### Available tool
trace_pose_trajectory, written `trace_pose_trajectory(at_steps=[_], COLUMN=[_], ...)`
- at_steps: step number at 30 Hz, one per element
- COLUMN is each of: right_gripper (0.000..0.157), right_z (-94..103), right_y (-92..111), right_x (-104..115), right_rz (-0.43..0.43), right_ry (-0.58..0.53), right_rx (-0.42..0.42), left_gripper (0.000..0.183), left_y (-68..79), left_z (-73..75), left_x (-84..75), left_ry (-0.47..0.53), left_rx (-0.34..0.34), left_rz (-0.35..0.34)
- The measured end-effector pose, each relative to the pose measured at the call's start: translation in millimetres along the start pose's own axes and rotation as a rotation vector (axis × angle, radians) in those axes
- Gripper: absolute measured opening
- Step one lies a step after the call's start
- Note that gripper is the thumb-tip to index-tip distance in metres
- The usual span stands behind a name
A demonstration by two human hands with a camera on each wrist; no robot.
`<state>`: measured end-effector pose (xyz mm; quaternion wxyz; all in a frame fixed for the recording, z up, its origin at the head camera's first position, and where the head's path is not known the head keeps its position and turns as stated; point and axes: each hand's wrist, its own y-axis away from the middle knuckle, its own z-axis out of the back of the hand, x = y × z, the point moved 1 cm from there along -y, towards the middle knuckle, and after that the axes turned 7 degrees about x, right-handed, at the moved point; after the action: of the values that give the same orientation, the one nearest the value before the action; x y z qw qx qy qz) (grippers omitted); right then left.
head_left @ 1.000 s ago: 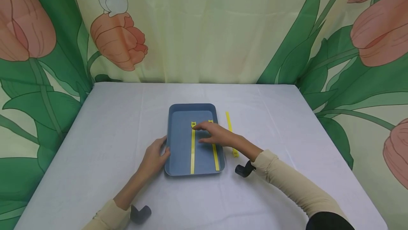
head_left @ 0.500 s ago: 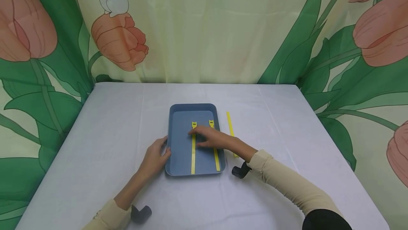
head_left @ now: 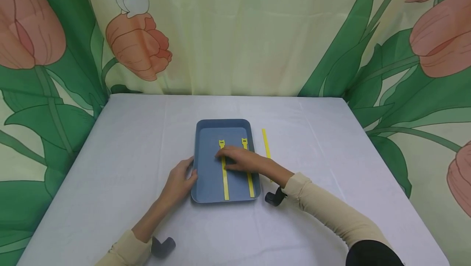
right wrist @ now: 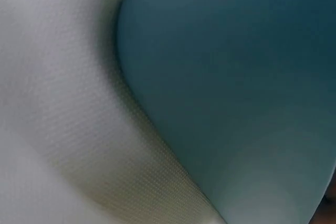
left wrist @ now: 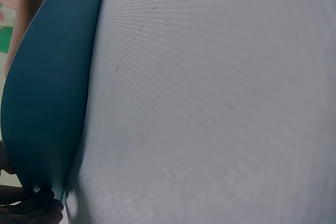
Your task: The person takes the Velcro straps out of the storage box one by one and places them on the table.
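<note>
In the head view a blue-grey tray (head_left: pixel 207 180) lies on the table, its outer wall filling much of the right wrist view. My left hand (head_left: pixel 179 180) holds its left rim; in the left wrist view, dark fingers (left wrist: pixel 32 209) meet the tray wall (left wrist: pixel 52 87). Inside lie two yellow strap-like cable ties with slotted heads. My right hand (head_left: pixel 241 159) reaches over the right side and pinches the left cable tie (head_left: pixel 225 184), fingers and thumb on either side of it. Under the wrist runs the right cable tie (head_left: pixel 251 186), partly hidden.
A third yellow cable tie (head_left: pixel 266 143) lies on the white tablecloth (head_left: pixel 312 143) right of the tray, its near end hidden by my right forearm. Black wrist cameras stick out under both sleeves. A flowered curtain (head_left: pixel 235 32) hangs behind the table.
My right hand has moved left and slightly nearer, closing on the left cable tie. That tie has turned: its head shifted left, its tail right. The left hand and tray stay put.
</note>
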<state>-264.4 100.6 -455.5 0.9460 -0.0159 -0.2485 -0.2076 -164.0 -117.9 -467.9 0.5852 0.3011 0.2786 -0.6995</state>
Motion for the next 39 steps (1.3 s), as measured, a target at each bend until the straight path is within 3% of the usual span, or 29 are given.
trace_pose_trajectory(at_steps=[8, 13, 21, 32, 39], right_gripper=[0.031, 0.028, 0.034, 0.032, 0.028], right_z=[-2.9, -3.5, -3.1, -2.2, -1.2], right_y=[-2.5, 0.8, 1.0, 0.1, -3.8], right_x=[0.7, -0.2, -2.9, -5.6, -5.0], right_rz=[0.087, 0.133, 0.112, 0.105, 0.120], right_ry=[0.159, 0.127, 0.084, 0.025, 0.071], right_rx=[-0.023, 0.000, 0.047, 0.039, 0.002], left_gripper=[0.048, 0.049, 0.049, 0.048, 0.048], left_y=[-0.2, -0.3, -0.1, -1.0, -0.9], left_z=[0.5, -0.4, -0.6, -2.4, -1.5], left_x=[-0.5, -0.2, -0.1, 0.5, -0.3], left_ry=[0.001, 0.002, -0.008, 0.000, -0.006], left_rx=[0.006, 0.019, 0.010, 0.000, -0.002], left_rz=[0.005, 0.019, 0.014, 0.012, 0.026])
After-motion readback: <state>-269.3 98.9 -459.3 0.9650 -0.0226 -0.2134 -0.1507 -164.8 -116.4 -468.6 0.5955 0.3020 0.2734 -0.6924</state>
